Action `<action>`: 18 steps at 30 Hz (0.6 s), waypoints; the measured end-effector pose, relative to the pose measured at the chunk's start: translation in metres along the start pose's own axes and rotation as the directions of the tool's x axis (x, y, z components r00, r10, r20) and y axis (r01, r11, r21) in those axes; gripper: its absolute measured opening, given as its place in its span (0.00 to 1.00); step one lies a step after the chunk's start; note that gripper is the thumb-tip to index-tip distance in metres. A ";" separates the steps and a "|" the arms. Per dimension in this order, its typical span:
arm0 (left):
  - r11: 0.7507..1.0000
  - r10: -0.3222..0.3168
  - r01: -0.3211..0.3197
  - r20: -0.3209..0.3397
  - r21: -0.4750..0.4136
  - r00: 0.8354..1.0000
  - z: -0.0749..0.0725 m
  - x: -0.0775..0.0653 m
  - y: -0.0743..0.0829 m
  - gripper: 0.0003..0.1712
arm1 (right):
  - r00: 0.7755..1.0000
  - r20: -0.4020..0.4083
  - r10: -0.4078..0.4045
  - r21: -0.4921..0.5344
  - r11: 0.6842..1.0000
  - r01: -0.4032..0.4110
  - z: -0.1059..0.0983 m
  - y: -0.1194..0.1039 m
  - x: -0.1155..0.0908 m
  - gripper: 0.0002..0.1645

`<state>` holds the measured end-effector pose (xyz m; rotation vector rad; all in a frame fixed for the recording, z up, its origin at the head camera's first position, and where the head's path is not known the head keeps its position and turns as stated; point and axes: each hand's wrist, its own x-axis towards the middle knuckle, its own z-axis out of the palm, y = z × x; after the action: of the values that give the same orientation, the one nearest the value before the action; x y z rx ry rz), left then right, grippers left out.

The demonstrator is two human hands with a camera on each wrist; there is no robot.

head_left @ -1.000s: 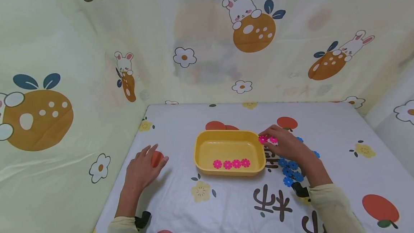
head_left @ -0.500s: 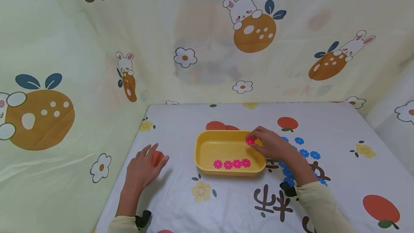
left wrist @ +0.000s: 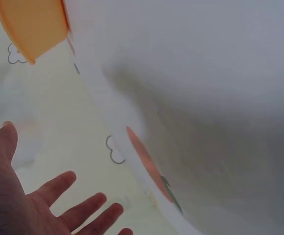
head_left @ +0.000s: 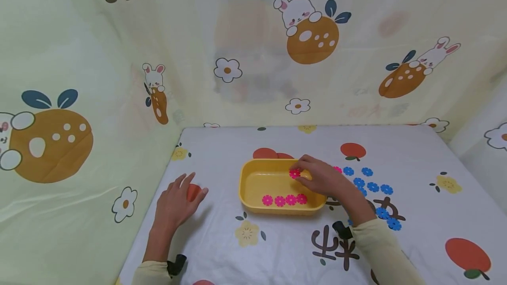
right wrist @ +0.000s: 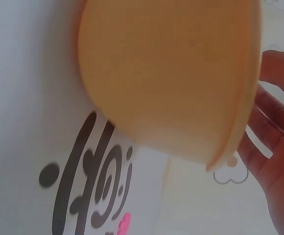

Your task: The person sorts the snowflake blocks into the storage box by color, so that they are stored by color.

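Pink flower piece [head_left: 294, 173] between the right fingers [head_left: 306, 162]

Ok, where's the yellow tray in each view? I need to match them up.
Head: yellow tray just right of centre, in the lower half.
Left wrist: top left corner, cut off by the top edge.
Right wrist: large, upper middle, cut off by the top edge.
Shared landmark: white tablecloth, under the tray; it fills the left wrist view's right side and the right wrist view's left.
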<state>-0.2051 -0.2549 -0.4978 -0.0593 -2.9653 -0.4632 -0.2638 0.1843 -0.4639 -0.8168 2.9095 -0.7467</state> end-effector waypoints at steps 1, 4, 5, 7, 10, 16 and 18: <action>1.000 0.001 -0.001 -0.001 -0.002 1.000 0.000 0.000 0.000 0.45 | 1.000 0.002 -0.005 -0.003 1.000 0.005 0.001 -0.001 0.001 0.21; 1.000 0.004 -0.004 -0.004 -0.007 1.000 0.000 0.001 0.001 0.45 | 1.000 0.012 -0.020 -0.007 1.000 0.020 0.004 -0.005 0.005 0.21; 1.000 0.004 -0.004 -0.005 -0.007 1.000 0.000 0.001 0.001 0.45 | 1.000 0.020 -0.023 -0.010 1.000 0.023 0.005 -0.007 0.007 0.21; 1.000 0.003 -0.003 -0.003 -0.007 1.000 0.000 0.002 0.002 0.45 | 0.999 0.031 -0.027 -0.010 1.000 0.027 0.007 -0.010 0.009 0.22; 1.000 0.002 -0.002 0.001 -0.009 1.000 0.000 0.002 0.003 0.45 | 0.998 0.048 -0.047 0.003 0.999 0.047 0.010 -0.015 0.013 0.22; 1.000 0.006 -0.006 0.007 -0.008 1.000 0.001 0.003 0.006 0.45 | 0.994 0.052 -0.096 0.005 0.995 0.096 0.021 -0.023 0.021 0.21; 1.000 0.005 -0.005 0.010 -0.003 1.000 0.002 0.003 0.007 0.45 | 0.993 0.060 -0.099 -0.002 0.995 0.099 0.024 -0.027 0.024 0.22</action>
<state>-0.2083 -0.2474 -0.4974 -0.0689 -2.9738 -0.4681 -0.2676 0.1422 -0.4704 -0.9725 2.8370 -0.7091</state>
